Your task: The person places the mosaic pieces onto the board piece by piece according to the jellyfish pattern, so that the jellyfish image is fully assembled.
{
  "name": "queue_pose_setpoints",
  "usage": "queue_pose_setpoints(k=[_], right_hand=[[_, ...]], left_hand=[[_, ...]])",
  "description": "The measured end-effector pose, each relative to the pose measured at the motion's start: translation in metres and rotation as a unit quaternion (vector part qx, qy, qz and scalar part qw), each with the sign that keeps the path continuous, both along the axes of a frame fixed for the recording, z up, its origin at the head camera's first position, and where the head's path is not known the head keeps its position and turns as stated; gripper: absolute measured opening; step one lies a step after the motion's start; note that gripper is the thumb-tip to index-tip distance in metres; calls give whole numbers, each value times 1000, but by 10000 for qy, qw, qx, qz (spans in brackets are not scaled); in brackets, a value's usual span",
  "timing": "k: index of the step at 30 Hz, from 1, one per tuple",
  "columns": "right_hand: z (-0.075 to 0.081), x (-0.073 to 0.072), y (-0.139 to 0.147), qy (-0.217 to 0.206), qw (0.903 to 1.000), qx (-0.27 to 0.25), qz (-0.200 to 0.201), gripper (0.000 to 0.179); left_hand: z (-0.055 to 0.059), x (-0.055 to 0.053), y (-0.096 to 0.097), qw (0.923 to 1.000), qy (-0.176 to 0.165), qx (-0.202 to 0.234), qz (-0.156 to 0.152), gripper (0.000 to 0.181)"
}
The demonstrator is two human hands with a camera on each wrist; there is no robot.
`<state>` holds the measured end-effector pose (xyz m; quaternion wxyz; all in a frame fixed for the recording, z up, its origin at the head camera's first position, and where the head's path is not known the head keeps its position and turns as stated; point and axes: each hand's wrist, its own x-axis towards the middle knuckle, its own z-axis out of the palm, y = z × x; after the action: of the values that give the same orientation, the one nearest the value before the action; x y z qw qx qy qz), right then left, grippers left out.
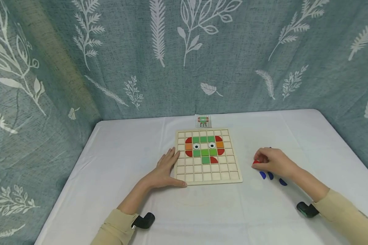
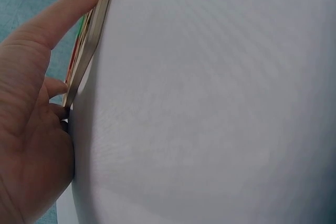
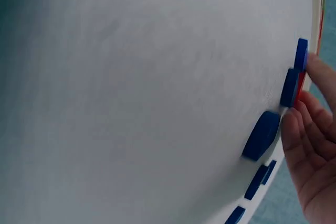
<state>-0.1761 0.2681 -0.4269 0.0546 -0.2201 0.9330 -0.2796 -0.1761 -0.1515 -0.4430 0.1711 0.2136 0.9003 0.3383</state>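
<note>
A pale wooden grid board (image 1: 190, 177) lies on the table, with green, red and orange tiles and two eye tiles forming a figure in its upper part. My left hand (image 1: 164, 172) rests at the board's lower left corner, fingers extended along the left side and thumb at the front edge. To the right of the board, my right hand (image 1: 271, 161) pinches a small red tile (image 1: 256, 162) between thumb and fingers. In the right wrist view that red tile (image 3: 301, 85) is mostly hidden behind blue pieces. Blue half-round pieces (image 1: 270, 176) lie just below the right hand.
A small picture card (image 1: 203, 121) with a similar figure on a grid lies behind the board. White cloth (image 1: 125, 143) covers the table. Behind it hangs a teal curtain (image 1: 171, 92) with white leaf prints. Each wrist wears a black camera (image 1: 144, 221).
</note>
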Motion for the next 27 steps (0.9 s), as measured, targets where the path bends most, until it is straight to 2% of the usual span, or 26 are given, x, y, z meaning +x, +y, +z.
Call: queue_pose_setpoints(k=[8,16,23,27], right_hand=[[4,0,2,0,9999,-92,40,30],[2,1,3,-240,9986,-149,453,29],[1,1,-2,135,9982,-119,579,32],[0,-1,-2,-110,9970,-158,745,38]], left_hand=[[-1,0,0,10000,2,-1,3,121],[-3,0,-1,10000,33,4,-3,121],[-2,0,-1,10000,32,11,-44,120],[-2,0,-1,10000,24,-18,-30,121]])
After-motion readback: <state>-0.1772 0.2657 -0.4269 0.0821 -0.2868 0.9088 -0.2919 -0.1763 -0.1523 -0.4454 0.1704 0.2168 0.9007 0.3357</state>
